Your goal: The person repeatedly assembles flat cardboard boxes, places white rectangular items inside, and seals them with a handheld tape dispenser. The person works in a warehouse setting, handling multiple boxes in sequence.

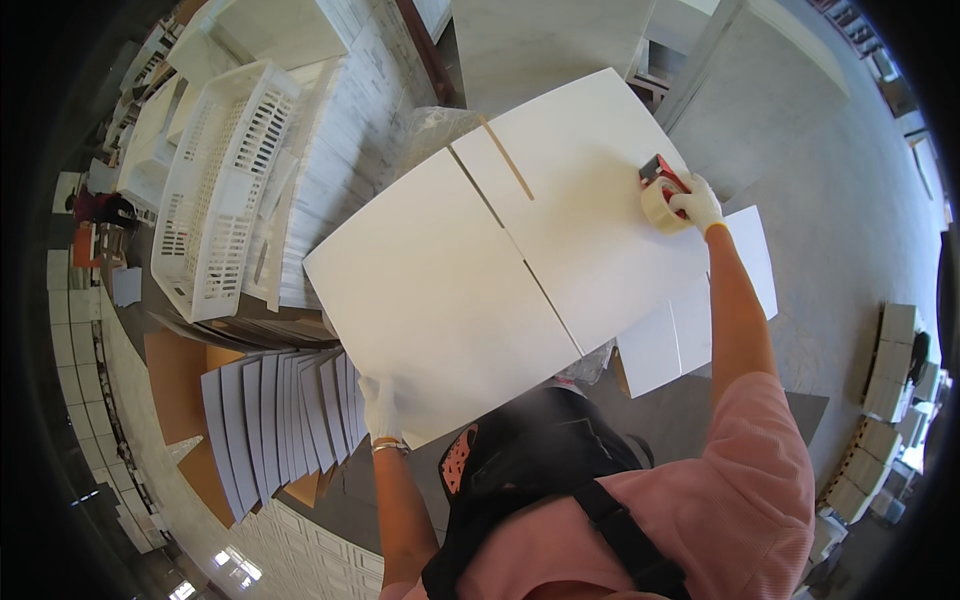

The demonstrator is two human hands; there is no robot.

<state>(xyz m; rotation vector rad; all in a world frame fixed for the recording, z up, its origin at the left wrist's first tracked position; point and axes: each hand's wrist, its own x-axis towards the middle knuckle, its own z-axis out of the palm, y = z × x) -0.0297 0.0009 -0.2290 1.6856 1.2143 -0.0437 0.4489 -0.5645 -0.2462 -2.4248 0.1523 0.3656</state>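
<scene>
A large white flat cardboard carton lies slanted in front of me, with narrow slots cut across its middle. At its near left corner my left hand, in a white glove, grips the edge; some of its fingers are hidden. Over the far right part of the carton, my gloved right hand is closed round a tape dispenser. The dispenser has a red frame and carries a thick roll of pale yellowish tape. Whether its tape touches the carton, I cannot tell.
Left of the carton stand a white slotted plastic basket and marbled panels. Several grey-faced cardboard sheets fan out near my left arm. Another white cardboard piece lies under the carton's right side. Stacked boxes line the far right.
</scene>
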